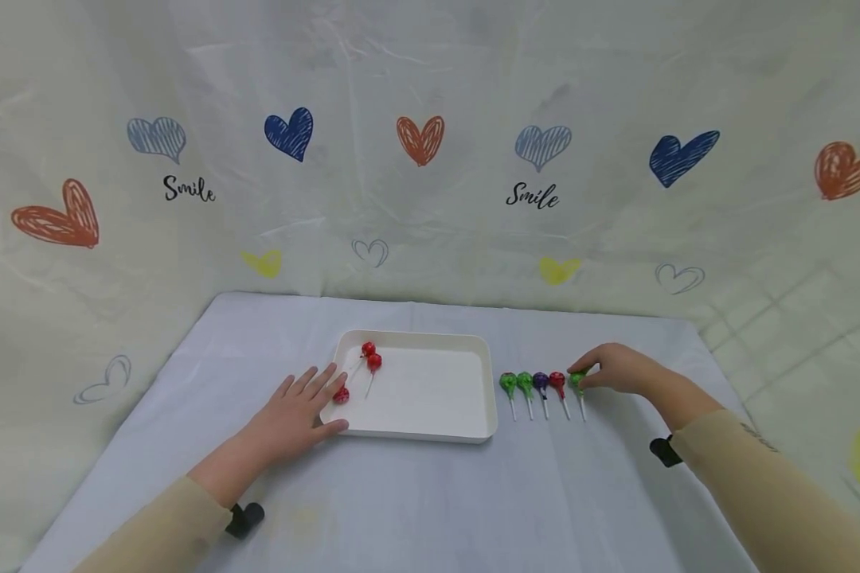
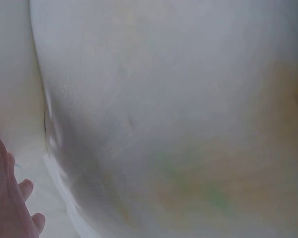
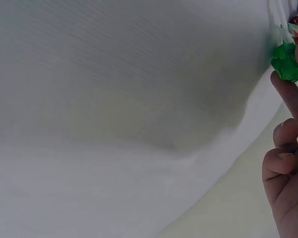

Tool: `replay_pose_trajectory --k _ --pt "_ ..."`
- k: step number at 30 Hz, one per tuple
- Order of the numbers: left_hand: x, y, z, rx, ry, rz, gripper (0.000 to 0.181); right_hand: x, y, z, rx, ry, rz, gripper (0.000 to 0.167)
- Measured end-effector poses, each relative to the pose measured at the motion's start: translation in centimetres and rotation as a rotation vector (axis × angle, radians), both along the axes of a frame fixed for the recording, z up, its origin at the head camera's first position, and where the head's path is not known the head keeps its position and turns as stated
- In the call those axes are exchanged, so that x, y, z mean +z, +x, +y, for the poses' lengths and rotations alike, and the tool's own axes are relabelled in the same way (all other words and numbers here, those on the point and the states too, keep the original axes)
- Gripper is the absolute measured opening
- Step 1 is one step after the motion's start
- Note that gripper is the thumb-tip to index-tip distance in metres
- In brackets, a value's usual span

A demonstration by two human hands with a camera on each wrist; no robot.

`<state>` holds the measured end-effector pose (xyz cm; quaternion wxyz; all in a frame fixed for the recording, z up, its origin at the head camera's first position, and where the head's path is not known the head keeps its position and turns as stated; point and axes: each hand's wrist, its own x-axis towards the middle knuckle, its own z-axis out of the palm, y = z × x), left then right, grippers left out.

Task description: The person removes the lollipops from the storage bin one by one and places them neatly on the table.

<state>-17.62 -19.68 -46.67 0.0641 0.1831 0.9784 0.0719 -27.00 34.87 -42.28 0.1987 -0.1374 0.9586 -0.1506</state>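
My right hand (image 1: 622,368) pinches the head of a green lollipop (image 1: 576,380) between thumb and index finger, at the right end of a row. In the right wrist view the wrapped green lollipop (image 3: 286,63) shows between those fingertips, the other fingers curled. Left of it in the row lie a red lollipop (image 1: 557,380), a purple lollipop (image 1: 541,380) and two green lollipops (image 1: 525,381), sticks toward me. My left hand (image 1: 294,418) rests with spread fingers on the left side of a white tray (image 1: 430,436). Beside its fingertips in the tray is a red lollipop (image 1: 341,395), its stick hidden.
Two more red lollipops (image 1: 374,362) lie in the tray's left part, sticks toward me. A white cloth (image 1: 430,509) covers the table. Behind it hangs a pale backdrop (image 1: 473,223) printed with hearts and the word Smile.
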Motion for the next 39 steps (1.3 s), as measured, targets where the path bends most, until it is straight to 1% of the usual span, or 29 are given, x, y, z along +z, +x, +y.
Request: replay_pose_trajectory --k 5,10,17,25,33,39 --pt "0.1 0.1 0.1 -0.002 0.004 0.009 0.09 -0.6 0.0 0.1 -0.001 -0.014 0.003 0.032" --pt "0.1 0.2 0.0 -0.003 0.009 0.021 0.089 -0.6 0.2 -0.1 0.002 -0.027 0.018 0.032" --pt "0.4 0.3 0.1 -0.003 0.005 0.01 0.088 -0.8 0.2 -0.2 0.01 -0.04 0.027 0.031" --pt "0.2 0.2 0.1 0.002 -0.001 -0.004 0.089 -0.7 0.3 -0.3 0.012 -0.038 0.03 0.031" --pt "0.0 0.2 -0.1 -0.016 0.009 0.04 0.086 -0.1 0.6 -0.4 0.006 -0.06 0.007 0.034" --pt "0.1 0.2 -0.1 -0.018 0.006 0.043 0.086 0.8 0.6 -0.6 0.018 -0.052 0.052 0.037"
